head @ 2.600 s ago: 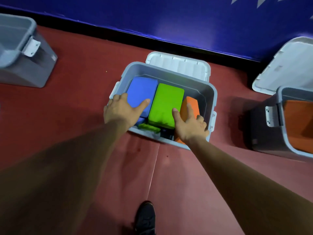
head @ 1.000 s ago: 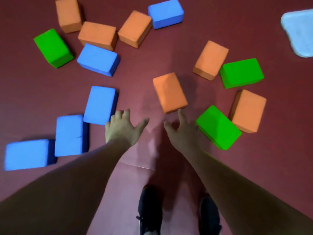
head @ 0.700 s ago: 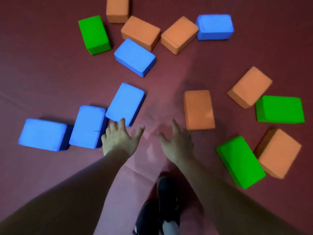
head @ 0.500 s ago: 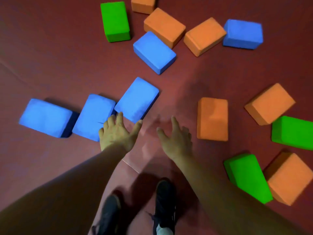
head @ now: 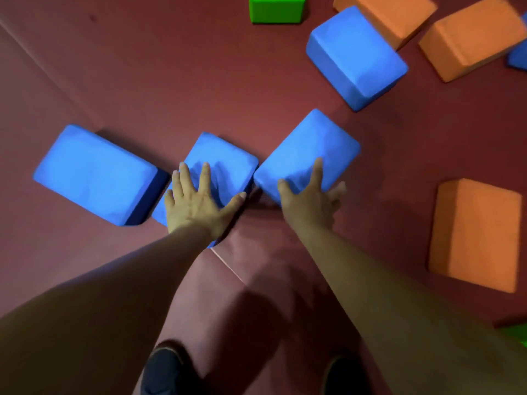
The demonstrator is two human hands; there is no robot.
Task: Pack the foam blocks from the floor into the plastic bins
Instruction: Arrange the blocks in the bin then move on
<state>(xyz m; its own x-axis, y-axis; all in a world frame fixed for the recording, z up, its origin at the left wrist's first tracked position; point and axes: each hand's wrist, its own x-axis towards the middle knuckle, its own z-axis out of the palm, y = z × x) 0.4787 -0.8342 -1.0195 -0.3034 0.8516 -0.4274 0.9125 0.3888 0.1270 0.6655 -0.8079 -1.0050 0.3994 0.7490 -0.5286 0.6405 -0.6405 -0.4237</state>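
Observation:
Three blue foam blocks lie in a row on the dark red floor. My left hand lies flat with spread fingers on the middle blue block. My right hand reaches over the near corner of the right blue block, forefinger and thumb straight on its top; its other fingers hang past the block's right edge. The left blue block lies untouched beside my left hand. No plastic bin is in view.
A fourth blue block lies farther off on the right, with two orange blocks and a green block beyond it. A large orange block lies at the right. My shoes stand at the bottom.
I have turned from the bin to the floor and bent closer to the blocks. Both hands moved forward from bare floor onto the two blue blocks.

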